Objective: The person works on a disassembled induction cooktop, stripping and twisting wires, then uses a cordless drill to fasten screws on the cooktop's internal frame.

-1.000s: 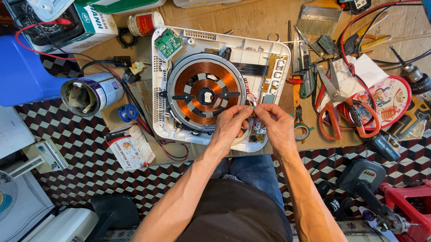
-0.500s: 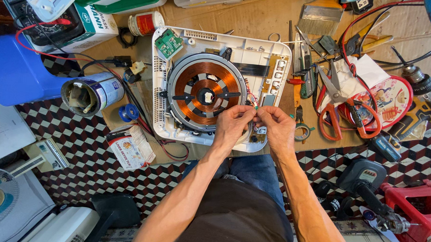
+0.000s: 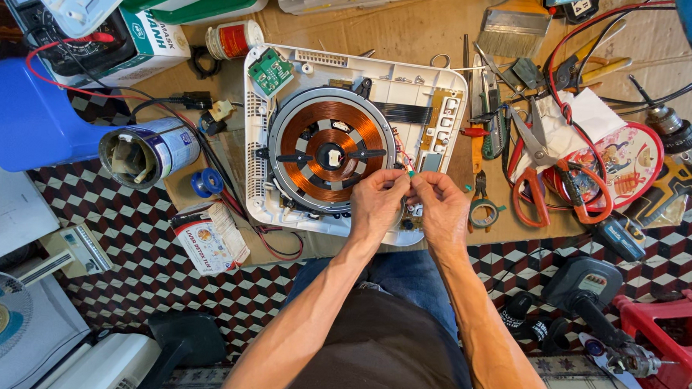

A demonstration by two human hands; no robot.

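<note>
An opened white induction cooker base [image 3: 263, 184] lies on the cardboard-covered bench, with its round copper coil [image 3: 302, 139] exposed in the middle. My left hand [image 3: 376, 203] and my right hand [image 3: 441, 209] meet over its near right corner. Both pinch thin red wires [image 3: 400, 146] that run from the coil area, with a small green piece at the fingertips. A small green circuit board [image 3: 270, 70] stands at the base's far left corner and a tan control board [image 3: 439, 117] sits at its right side.
Orange-handled scissors [image 3: 546, 171], pliers, screwdrivers, a tape roll [image 3: 483, 213] and a round picture tin [image 3: 627, 162] crowd the right. A tin can [image 3: 144, 153], a blue stool [image 3: 26, 118] and a small box [image 3: 210, 240] lie left. A drill [image 3: 588, 291] rests on the checkered floor.
Both hands stay at the cooker's near right corner. Their fingertips have drawn closer together around the wires, shifting slightly away from my body.
</note>
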